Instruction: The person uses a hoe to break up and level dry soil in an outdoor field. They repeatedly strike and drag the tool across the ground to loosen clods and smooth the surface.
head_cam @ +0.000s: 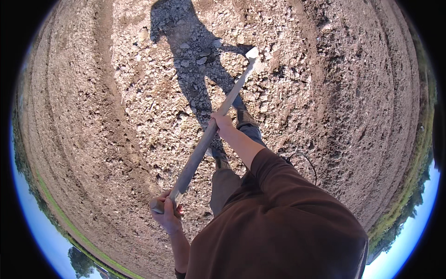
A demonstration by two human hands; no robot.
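Note:
A long-handled spade (198, 155) slants across the view, from a wooden T-grip at lower left to a pale metal blade (252, 53) at the upper middle. My left hand (168, 215) is wrapped around the T-grip, left of my body. Lower on the shaft, my right hand (222, 122) holds the wood with its fingers curled around it. The blade is at the cloddy soil (278, 94) ahead of my feet; how deep it sits in the ground I cannot tell. Dark boots (245, 117) stand on the soil below the shaft.
Dry, lumpy ground with stones spreads all around, marked by smoother furrows (120, 115) on the left and right. My shadow (195, 52) falls ahead, close to the blade. A thin black cable (310, 162) loops out at my right side. Grass and trees (81, 261) edge the field.

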